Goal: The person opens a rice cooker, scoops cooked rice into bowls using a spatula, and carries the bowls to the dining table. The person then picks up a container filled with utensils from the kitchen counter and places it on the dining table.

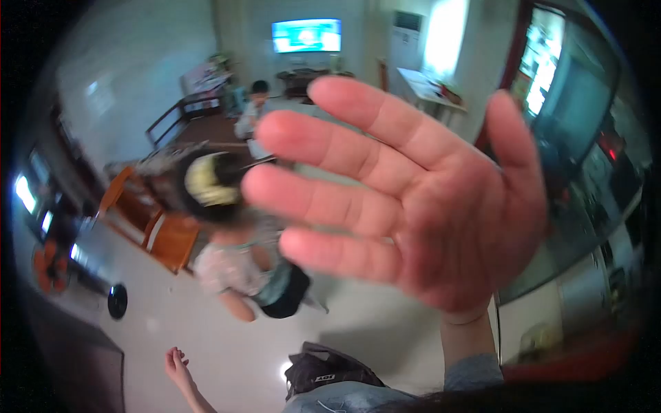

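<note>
My right hand is raised close to the camera, its palm turned toward me. Its fingers are spread and point left, the thumb sticks up, and nothing is in it. Lower down on the left hangs my left hand, small in view, with loosely bent fingers and no object visible in it. A dark bag or piece of cloth with a pale label shows at the front of my body. Beyond my right fingertips stands a person with a yellow hair piece, partly hidden by my hand.
A wooden chair stands left of the person. Farther back, another person is near a wooden bench. A lit screen hangs on the far wall. A white table and glass door panel are on the right.
</note>
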The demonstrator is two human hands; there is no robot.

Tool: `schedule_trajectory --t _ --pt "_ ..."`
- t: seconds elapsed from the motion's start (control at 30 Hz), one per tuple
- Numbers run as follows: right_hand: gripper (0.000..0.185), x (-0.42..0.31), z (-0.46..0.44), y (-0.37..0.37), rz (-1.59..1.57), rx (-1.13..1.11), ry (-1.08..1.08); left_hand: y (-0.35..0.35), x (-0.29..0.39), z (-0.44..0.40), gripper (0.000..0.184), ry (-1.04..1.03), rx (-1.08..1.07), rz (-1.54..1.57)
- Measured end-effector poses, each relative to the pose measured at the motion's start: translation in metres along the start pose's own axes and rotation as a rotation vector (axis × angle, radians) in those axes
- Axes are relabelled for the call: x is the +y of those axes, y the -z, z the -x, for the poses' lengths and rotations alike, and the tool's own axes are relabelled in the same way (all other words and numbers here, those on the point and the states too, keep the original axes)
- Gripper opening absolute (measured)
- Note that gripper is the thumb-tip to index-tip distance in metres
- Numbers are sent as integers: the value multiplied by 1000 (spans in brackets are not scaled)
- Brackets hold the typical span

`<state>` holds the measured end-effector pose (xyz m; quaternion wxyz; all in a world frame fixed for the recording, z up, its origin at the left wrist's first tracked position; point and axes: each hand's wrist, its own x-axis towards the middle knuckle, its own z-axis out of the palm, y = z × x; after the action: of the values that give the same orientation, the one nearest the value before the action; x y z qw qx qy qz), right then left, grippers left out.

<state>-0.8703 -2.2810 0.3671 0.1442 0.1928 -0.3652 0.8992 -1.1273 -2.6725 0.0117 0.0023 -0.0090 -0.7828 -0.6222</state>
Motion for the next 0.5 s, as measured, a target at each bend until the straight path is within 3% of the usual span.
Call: schedule_trajectory --t 0.2,0.43,0.5 --pt "66 -81 46 88 136 197 195 -168 -22 -76 20 28 -378 -96" --pt "66 -154 20 182 283 304 339 -399 -20 -161 27 -95 -742 -128" --pt "66 -209 24 206 315 330 333 -480 17 -122 27 -89 -799 -87"
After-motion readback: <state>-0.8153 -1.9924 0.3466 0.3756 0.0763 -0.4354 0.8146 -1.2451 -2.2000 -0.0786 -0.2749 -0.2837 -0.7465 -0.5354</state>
